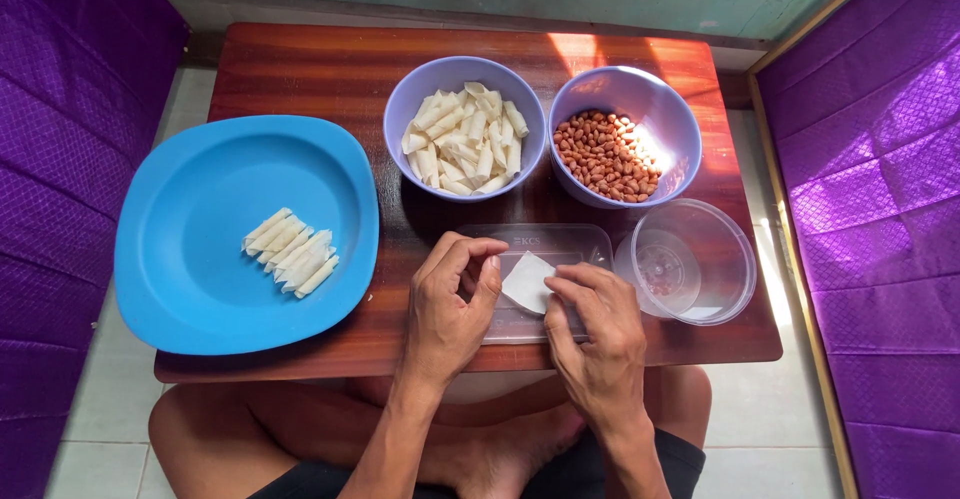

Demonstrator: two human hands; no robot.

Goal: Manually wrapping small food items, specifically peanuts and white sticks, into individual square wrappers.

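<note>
My left hand (pixel 450 304) and my right hand (pixel 597 324) rest over a clear rectangular plastic lid (pixel 560 244) at the table's front edge. Between them lies a small white wrapper sheet (pixel 525 281), touched by fingertips of both hands; my right thumb and forefinger pinch its right edge. A blue plate (pixel 190 289) to the left carries several rolled white pastry sticks (pixel 290 251). Behind my hands stand a lilac bowl of rolled wrappers (pixel 465 139) and a lilac bowl of peanuts (pixel 610 154).
A clear round plastic container (pixel 690 264) sits right of my hands. The low wooden table (pixel 300 69) stands between purple quilted cushions (pixel 60 189) on both sides. My crossed legs lie under the front edge.
</note>
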